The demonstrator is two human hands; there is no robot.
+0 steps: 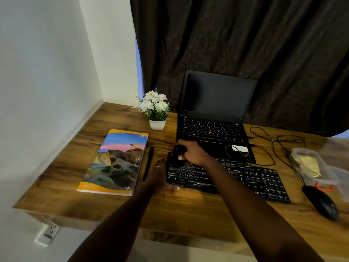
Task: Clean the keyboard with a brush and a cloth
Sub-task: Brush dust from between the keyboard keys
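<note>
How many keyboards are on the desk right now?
2. The laptop keyboard at the back, and the separate keyboard in front of it, its left end under the right hand holding the brush. None looks hidden.

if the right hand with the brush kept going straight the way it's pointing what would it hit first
Probably the white flower pot. The right hand, gripping the brush, points away and leftward over bare desk; depth is unclear, so it might pass above it.
</note>
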